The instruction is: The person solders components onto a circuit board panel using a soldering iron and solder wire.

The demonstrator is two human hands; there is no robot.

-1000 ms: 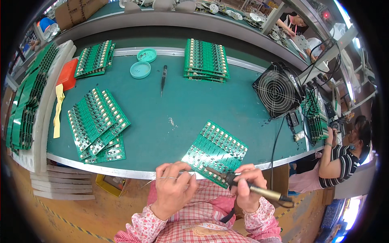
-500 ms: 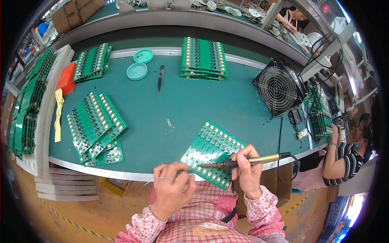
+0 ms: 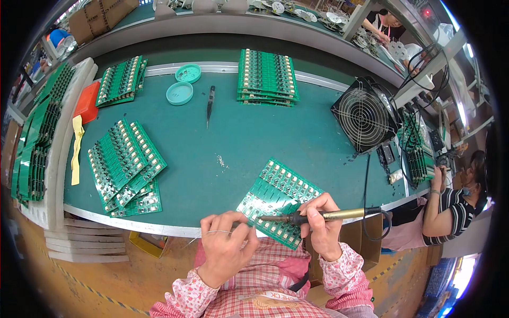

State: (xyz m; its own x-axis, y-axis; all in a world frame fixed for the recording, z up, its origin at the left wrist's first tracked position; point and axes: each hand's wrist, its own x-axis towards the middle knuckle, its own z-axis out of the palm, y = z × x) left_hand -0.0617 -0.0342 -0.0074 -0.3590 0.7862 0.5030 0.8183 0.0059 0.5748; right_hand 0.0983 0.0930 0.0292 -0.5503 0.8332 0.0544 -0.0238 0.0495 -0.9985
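Right hand (image 3: 322, 229) grips the soldering iron (image 3: 318, 216), tip pointing left over the circuit board (image 3: 278, 196); left hand (image 3: 225, 245) pinches solder wire (image 3: 216, 231) just left of the tip.

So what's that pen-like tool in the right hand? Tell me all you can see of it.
It looks like a soldering iron: a thin metal tip, black grip and brass-coloured handle with a black cord trailing off its rear. It lies nearly level, tip pointing left onto the green circuit board at the table's near edge. The right hand wraps its grip.
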